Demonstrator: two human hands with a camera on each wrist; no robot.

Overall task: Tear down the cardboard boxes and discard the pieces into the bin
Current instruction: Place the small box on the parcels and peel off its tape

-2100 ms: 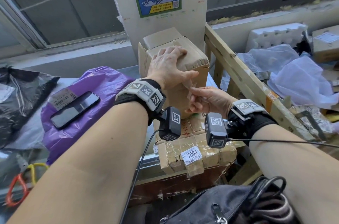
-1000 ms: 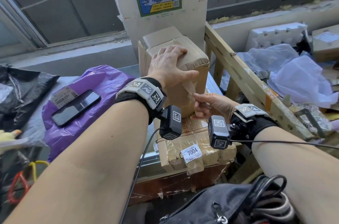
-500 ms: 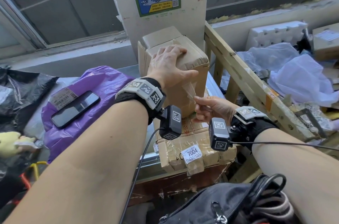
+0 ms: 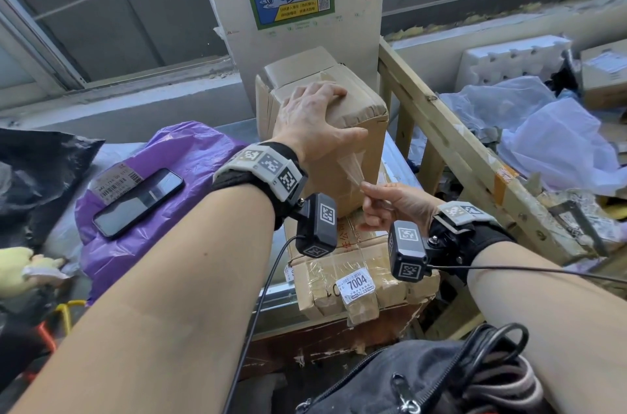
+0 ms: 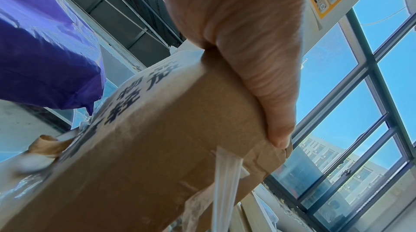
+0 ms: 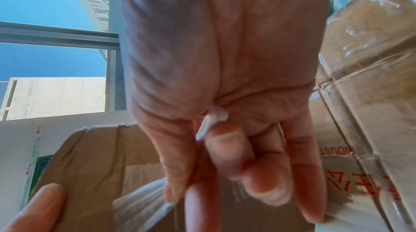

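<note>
An upright brown cardboard box (image 4: pixel 363 145) stands on a flatter taped box (image 4: pixel 359 264) labelled 7004. My left hand (image 4: pixel 315 115) lies on its top, fingers spread flat and the thumb down the front face; the left wrist view shows that thumb (image 5: pixel 265 93) pressed along the box (image 5: pixel 157 147). Just below, in front of the box, my right hand (image 4: pixel 365 188) pinches a strip of clear tape (image 4: pixel 353 164) that stretches from the box's front face. In the right wrist view the tape (image 6: pixel 139 205) is held between thumb and forefinger (image 6: pixel 225 147).
A purple plastic bag (image 4: pixel 169 155) with a phone (image 4: pixel 137 201) on it lies to the left. A slanted wooden frame (image 4: pixel 441 128) rises on the right, with white plastic bags (image 4: pixel 549 135) and foam behind it. A black bag (image 4: pixel 407 383) sits near my body.
My right hand has drawn the tape down and to the right, off the box front, so the strip is longer. The left hand stays on the box top. A yellow thing has appeared at the left edge.
</note>
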